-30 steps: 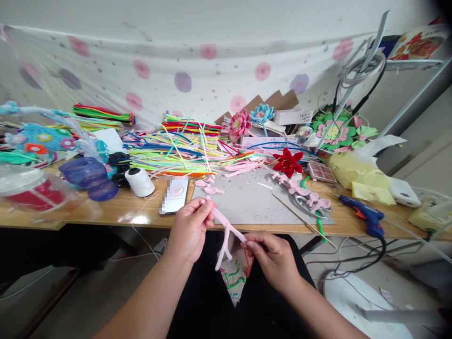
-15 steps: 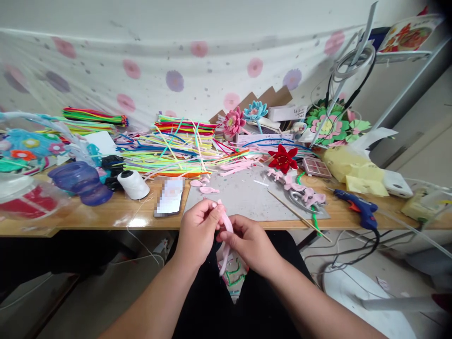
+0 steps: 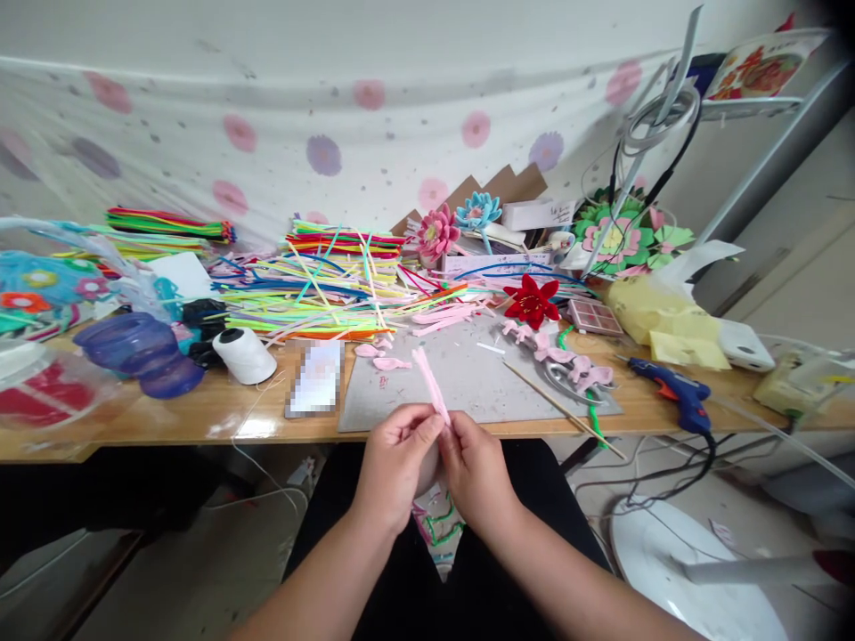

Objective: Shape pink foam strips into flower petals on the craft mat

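Between my two hands is a bundle of pink pipe cleaners (image 3: pixel 431 381), its free ends pointing up and away over the front edge of the grey mat (image 3: pixel 460 392). My left hand (image 3: pixel 401 458) pinches its lower end between thumb and fingers. Pressed close beside it, my right hand (image 3: pixel 476 458) grips the same end. The fingers hide that lower part. Small pink petal shapes (image 3: pixel 391 363) lie on the mat's left side. Farther back rest loose pink pipe cleaners (image 3: pixel 447 313). At right, a row of pink shaped pieces (image 3: pixel 559 353) sits partly on a metal dish.
Piles of coloured pipe cleaners (image 3: pixel 307 294) line the back. A phone (image 3: pixel 313 378) and a white thread spool (image 3: pixel 244 356) are at left. To the right lie a wooden stick (image 3: pixel 561 408), a red flower (image 3: pixel 533 300) and a blue glue gun (image 3: pixel 674 392).
The pink bundle has swung from hanging down to pointing up and away. My right hand has come in against my left, and both now hold its lower end.
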Demonstrator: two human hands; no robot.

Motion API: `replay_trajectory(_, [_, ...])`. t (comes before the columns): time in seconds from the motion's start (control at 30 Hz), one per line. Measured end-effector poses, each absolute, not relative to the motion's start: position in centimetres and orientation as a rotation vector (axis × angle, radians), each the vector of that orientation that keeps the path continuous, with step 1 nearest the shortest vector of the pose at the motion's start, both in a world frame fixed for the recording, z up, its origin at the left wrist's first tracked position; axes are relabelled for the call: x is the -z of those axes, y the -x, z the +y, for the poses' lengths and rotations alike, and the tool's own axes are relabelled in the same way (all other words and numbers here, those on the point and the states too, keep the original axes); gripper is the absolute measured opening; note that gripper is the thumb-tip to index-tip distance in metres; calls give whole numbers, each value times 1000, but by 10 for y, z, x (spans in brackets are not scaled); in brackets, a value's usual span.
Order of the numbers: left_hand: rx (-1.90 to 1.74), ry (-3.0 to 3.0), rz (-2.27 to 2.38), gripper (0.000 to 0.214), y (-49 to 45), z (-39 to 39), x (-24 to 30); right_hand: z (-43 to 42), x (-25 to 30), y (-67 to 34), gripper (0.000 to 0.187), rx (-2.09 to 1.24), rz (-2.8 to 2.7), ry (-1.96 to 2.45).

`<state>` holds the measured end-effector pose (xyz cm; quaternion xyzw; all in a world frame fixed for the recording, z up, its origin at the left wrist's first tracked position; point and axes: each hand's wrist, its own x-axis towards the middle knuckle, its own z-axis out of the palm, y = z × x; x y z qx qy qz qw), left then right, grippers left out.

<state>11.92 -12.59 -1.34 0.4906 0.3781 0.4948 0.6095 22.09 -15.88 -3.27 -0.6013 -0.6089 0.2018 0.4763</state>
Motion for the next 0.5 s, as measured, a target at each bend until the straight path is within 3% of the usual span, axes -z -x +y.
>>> replay_trajectory(0.2, [-1200,-1069,910,20,-127,-135,17,-161,39,-214,26,-361,-1602,1575])
replay_trajectory(0.33, [-1175,-1055,907,18,-122,-135,12,-165,32,-229,20,-339,-1661,1374])
replay_trajectory(0.5, [-1032,-1334,980,18,-112,-135,5,-155,7,-254,16,-659,-1382,1171])
